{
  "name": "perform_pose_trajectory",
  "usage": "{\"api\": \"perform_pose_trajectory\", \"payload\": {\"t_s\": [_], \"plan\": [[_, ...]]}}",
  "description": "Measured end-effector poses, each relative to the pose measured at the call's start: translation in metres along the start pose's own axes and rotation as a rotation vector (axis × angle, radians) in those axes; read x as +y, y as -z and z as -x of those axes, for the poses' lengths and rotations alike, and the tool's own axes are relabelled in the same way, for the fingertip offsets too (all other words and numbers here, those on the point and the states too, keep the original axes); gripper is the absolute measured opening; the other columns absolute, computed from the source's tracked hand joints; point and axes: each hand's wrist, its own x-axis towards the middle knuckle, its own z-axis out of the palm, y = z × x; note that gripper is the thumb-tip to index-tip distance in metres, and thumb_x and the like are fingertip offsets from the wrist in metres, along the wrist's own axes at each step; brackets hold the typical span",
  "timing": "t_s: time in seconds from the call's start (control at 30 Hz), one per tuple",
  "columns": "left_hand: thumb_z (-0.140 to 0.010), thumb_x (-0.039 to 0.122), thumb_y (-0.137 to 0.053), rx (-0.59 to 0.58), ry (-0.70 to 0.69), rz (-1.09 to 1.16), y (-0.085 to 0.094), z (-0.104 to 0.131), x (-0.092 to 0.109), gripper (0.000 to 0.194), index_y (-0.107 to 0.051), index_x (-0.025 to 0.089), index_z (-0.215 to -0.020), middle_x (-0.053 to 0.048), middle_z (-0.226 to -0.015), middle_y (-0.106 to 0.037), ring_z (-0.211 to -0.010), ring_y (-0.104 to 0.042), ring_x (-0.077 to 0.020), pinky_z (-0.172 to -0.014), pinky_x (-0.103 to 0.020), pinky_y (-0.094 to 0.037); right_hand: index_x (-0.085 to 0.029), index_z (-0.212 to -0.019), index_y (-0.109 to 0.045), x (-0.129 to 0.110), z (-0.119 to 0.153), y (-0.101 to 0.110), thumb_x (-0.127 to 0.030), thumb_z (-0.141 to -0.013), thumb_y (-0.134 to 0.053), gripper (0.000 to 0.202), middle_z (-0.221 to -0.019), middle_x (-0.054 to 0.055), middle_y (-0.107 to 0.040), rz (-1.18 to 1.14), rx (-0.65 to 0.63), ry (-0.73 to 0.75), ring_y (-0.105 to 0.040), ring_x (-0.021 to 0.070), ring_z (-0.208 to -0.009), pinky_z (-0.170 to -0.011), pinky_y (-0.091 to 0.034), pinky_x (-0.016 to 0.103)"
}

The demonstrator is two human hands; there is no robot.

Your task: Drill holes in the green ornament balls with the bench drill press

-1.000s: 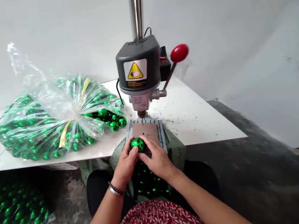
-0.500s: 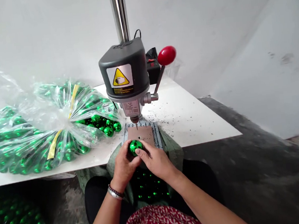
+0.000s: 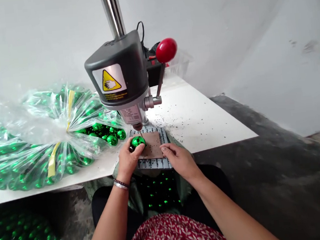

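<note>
My left hand (image 3: 128, 159) grips a shiny green ball ornament (image 3: 138, 141), thumb on its near side. It holds the ball over the left part of a brown board (image 3: 153, 145), directly beneath the drill bit (image 3: 141, 133) of a drill press (image 3: 117, 71). Whether the bit touches the ball I cannot tell. By the board's right edge is my right hand (image 3: 179, 159), its fingers curled and thumb pressed against them, with nothing visible in the grip. The red-knobbed lever (image 3: 166, 50) stands up on the press's right side.
Plastic bags (image 3: 35, 147) of green balls lie on the left of the white table (image 3: 214, 128). Dark shavings are scattered right of the press. Below, an open green sack (image 3: 133, 200) holds several balls; another bag (image 3: 21, 239) rests on the floor, lower left.
Both hands were around the ball in front of the board. My left hand has carried it forward under the drill bit; my right hand has let go and moved right.
</note>
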Motion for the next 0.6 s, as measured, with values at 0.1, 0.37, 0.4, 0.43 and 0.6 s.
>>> {"api": "perform_pose_trajectory", "payload": {"t_s": [0.1, 0.37, 0.4, 0.43, 0.6], "plan": [[-0.086, 0.037, -0.072, 0.000, -0.076, -0.050, -0.002, 0.002, -0.003, 0.038, -0.073, 0.021, -0.121, -0.007, -0.113, -0.079, -0.106, -0.071, -0.0262, -0.101, -0.039, -0.052, -0.020, -0.109, -0.078, 0.009, 0.006, -0.008, -0.054, -0.100, -0.050, 0.045, -0.103, 0.012, -0.079, 0.057, 0.141, 0.055, -0.075, 0.0245, -0.099, -0.093, -0.063, 0.041], [-0.086, 0.035, -0.074, 0.068, -0.047, -0.064, -0.008, 0.012, -0.007, 0.045, -0.068, 0.022, -0.128, -0.010, -0.127, -0.077, -0.117, -0.071, -0.0296, -0.106, -0.044, -0.054, -0.013, -0.143, -0.063, 0.033, 0.008, -0.058, -0.057, -0.105, -0.039, 0.063, -0.142, 0.021, -0.069, 0.183, 0.277, 0.227, -0.064, 0.0326, -0.138, -0.114, -0.057, 0.054], [-0.086, 0.035, -0.074, 0.075, -0.049, -0.058, -0.009, 0.012, -0.007, 0.044, -0.068, 0.022, -0.128, -0.010, -0.127, -0.077, -0.117, -0.071, -0.0292, -0.106, -0.043, -0.054, -0.013, -0.144, -0.063, 0.035, 0.007, -0.061, -0.055, -0.106, -0.039, 0.061, -0.142, 0.021, -0.069, 0.193, 0.282, 0.240, -0.064, 0.0325, -0.139, -0.115, -0.057, 0.055], [-0.087, 0.035, -0.073, 0.082, -0.052, -0.053, -0.011, 0.012, -0.006, 0.043, -0.068, 0.021, -0.127, -0.009, -0.126, -0.077, -0.116, -0.071, -0.0287, -0.106, -0.043, -0.054, -0.013, -0.144, -0.062, 0.037, 0.006, -0.063, -0.052, -0.106, -0.039, 0.059, -0.142, 0.021, -0.069, 0.201, 0.286, 0.251, -0.064, 0.0323, -0.139, -0.115, -0.057, 0.055], [-0.088, 0.036, -0.074, 0.112, -0.056, -0.052, -0.016, 0.010, -0.005, 0.044, -0.067, 0.023, -0.129, -0.009, -0.127, -0.076, -0.118, -0.070, -0.0279, -0.108, -0.042, -0.052, -0.017, -0.146, -0.062, 0.044, -0.005, -0.059, -0.047, -0.107, -0.039, 0.054, -0.142, 0.018, -0.070, 0.230, 0.267, 0.294, -0.065, 0.0295, -0.139, -0.116, -0.057, 0.052]]}}
